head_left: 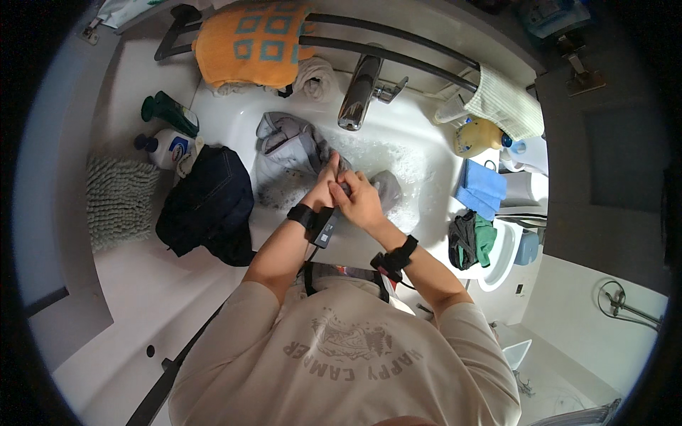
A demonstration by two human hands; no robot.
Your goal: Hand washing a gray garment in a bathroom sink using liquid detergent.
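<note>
A grey garment (290, 146) lies wet in a white sink (437, 175) of soapy water, under a chrome faucet (358, 96). Part of the cloth runs between my hands, and a grey end of it shows to their right in the suds. My left hand (325, 183) is at the cloth with its fingers extended, its grip partly hidden. Close against it, my right hand (358, 199) is closed on a bunched part of the garment. Both wrists wear black straps with small devices.
Dark jeans (213, 207) lie on the left rim beside a white pump bottle (170, 149) and a green tube (173, 114). An orange towel (250, 48) hangs on a black rail (394, 58). At right are a yellow bottle (477, 138), blue cloths (482, 186) and dark and green cloths (471, 239).
</note>
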